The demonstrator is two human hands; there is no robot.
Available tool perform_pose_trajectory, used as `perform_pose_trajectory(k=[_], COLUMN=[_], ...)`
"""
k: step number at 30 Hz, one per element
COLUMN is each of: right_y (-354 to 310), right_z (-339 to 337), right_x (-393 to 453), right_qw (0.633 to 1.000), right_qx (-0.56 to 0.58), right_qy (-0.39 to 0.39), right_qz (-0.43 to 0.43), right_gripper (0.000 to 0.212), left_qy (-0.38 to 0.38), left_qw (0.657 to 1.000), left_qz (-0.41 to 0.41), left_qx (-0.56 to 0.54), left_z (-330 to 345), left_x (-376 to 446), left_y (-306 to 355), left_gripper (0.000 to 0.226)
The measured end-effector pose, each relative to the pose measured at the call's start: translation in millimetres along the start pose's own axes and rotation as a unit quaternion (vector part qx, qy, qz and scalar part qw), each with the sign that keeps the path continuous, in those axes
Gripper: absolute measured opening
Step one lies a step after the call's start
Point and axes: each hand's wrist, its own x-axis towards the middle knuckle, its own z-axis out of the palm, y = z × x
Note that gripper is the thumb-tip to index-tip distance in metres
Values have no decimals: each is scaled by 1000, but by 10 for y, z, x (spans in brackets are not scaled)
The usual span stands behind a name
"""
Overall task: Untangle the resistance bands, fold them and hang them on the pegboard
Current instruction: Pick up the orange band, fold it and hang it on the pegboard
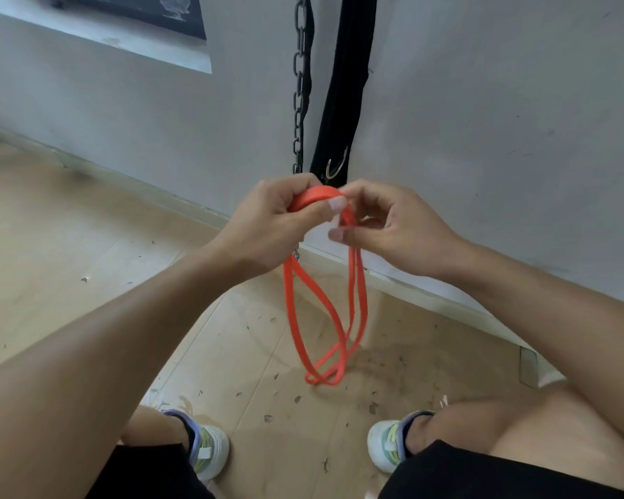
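Floorboards (69, 217) of pale wood, scattered with small dark flecks, fill the left of the view and run up to a grey wall (483, 102). Next, the left hand (267, 225) is seen with its fingers curled round the gathered top of the orange resistance band (319, 318), and its thumb is pressed across the flat strands near the bend. At the middle, the band is hung from that grip in several long loops, so its long axis is set roughly vertical, straight down from the fingers toward the floor between the two shoes, and the lowest bends are crossed over one another there (whether a real knot remains cannot be told). Behind the hands, a dark chain (299, 84) and a black strap (343, 95) with a metal ring are hung against the wall; no pegboard is shown. To the right, the right hand (393, 228) is held just beside the left, touching the same top bend, with a strand or two pinched between thumb and forefinger and the remaining fingers loosely bent. Both hands are thus placed at the upper end, and the free length lies below them. The coming move is judged to turn on this: the hanging loops must be drawn up toward the fingers for folding, and neither hand is nearer to the lower end.
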Motion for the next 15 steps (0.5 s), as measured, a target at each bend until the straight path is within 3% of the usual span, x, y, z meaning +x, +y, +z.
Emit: perform_pose_trajectory(k=[3, 5, 11, 15], right_y=[200, 320, 310, 261], right_z=[63, 72, -115, -199], right_x=[8, 25, 67, 54], right_qw=[991, 987, 996, 994], right_qx=[-56, -80, -8, 16], right_qy=[-107, -119, 4, 92], right_qz=[61, 74, 89, 52], right_gripper=[11, 6, 11, 13], left_qy=[25, 47, 112, 139], left_qw=[1000, 999, 993, 990], left_qz=[6, -2, -26, -38], left_qx=[-17, -18, -12, 7], left_z=[-1, -24, -166, -246], left_x=[7, 14, 12, 23], left_y=[32, 29, 33, 23], left_gripper=[37, 36, 52, 43])
